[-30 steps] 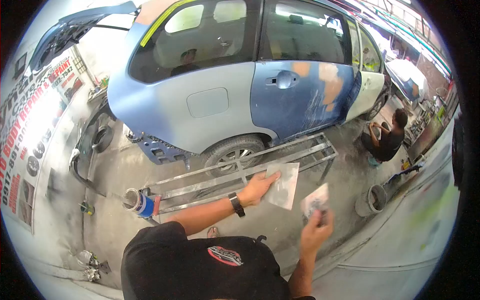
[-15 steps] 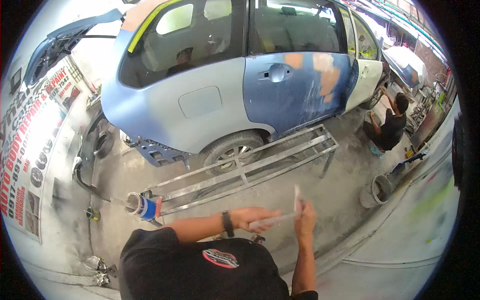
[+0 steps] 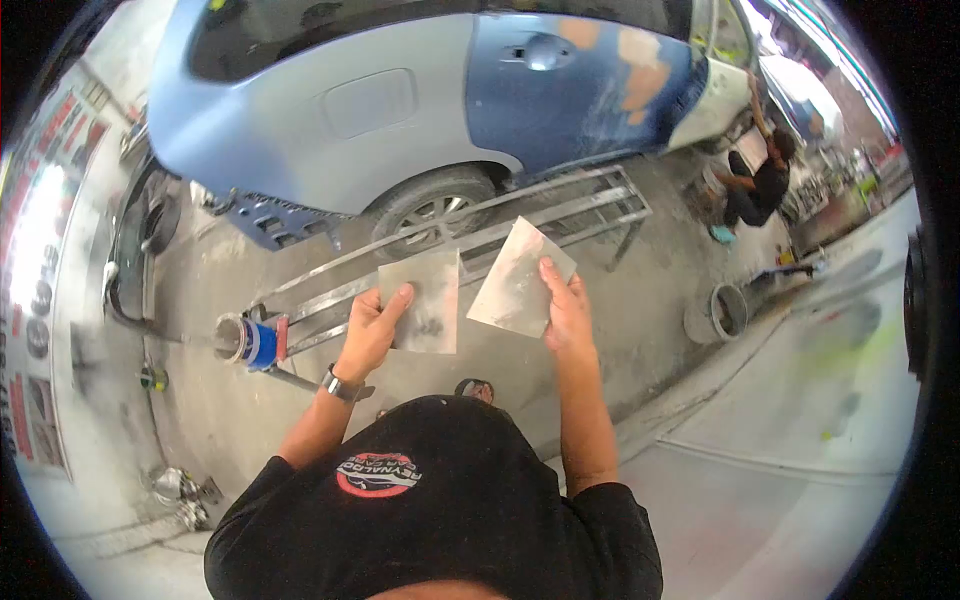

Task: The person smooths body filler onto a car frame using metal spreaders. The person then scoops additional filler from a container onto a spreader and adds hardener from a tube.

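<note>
My left hand (image 3: 370, 330), with a dark watch on its wrist, grips a flat grey rectangular sheet (image 3: 428, 300) by its left edge, thumb on top. My right hand (image 3: 568, 308) pinches a second flat sheet (image 3: 515, 285), pale and smudged, which is tilted. A narrow gap separates the two sheets in front of my chest. Dark smudges mark the left sheet. Beyond them is a metal frame bench (image 3: 400, 240), partly hidden by both sheets.
A blue and grey car (image 3: 300, 130) stands behind the bench. A blue-banded bucket (image 3: 262, 343) sits by the bench's left end, a grey bucket (image 3: 700, 318) at right. Another person (image 3: 768, 185) crouches near the car's pale door. Spray-marked panels line the lower right.
The sheets, crossed and close together before, are now side by side and seen face-on. Both hands have moved apart. The view has tilted down, and the other person's arm reaches higher.
</note>
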`<action>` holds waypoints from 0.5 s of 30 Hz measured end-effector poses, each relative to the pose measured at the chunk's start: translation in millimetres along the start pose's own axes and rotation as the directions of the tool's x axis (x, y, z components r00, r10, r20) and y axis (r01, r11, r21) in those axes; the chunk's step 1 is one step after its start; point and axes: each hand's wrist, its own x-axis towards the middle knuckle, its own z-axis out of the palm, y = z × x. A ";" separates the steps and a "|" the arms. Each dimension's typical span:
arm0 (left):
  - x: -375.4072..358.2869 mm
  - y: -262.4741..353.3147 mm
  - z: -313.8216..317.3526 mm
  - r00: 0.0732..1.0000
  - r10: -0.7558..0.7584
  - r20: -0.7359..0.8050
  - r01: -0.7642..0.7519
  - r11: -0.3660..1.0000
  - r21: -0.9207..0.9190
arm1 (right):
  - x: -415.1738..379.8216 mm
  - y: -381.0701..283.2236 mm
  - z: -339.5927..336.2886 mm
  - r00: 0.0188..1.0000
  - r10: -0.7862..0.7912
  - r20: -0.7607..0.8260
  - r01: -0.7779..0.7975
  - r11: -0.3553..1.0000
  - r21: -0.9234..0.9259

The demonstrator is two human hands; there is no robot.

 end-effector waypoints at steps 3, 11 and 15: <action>-22.8 5.1 -47.5 0.966 0.258 0.012 -0.235 0.860 0.454 | 4.3 16.0 36.7 0.993 0.058 0.108 -0.057 0.998 -0.009; -68.8 5.6 -180.1 0.889 0.134 -0.438 0.006 0.953 0.304 | -53.6 113.8 154.3 0.820 0.243 0.519 0.317 0.562 -0.764; -85.7 -29.8 -217.0 0.897 -0.421 -0.133 0.015 0.329 -0.944 | -118.6 140.8 231.0 0.517 -0.284 0.807 0.852 0.080 -0.517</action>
